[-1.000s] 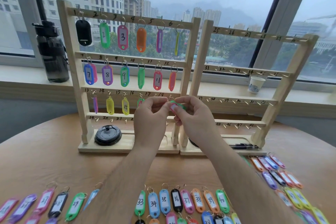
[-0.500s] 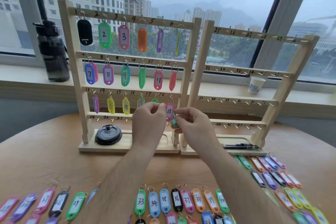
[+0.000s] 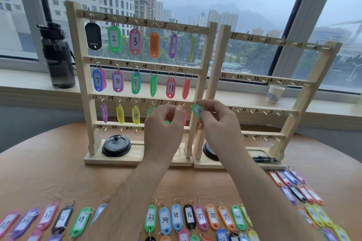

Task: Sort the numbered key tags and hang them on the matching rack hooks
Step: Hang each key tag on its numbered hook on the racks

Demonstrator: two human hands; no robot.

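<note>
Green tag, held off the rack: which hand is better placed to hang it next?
Right. The right hand pinches the green tag just beside the left rack, so no handover is needed. The left hand sits curled by the pink tag under hook 18.

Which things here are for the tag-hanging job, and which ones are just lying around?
For the job:
green tag, pinched in the right hand; left rack; right rack; hung tags; loose numbered tags.

Just lying about:
water bottle; paper cup; black lid; pens.
</note>
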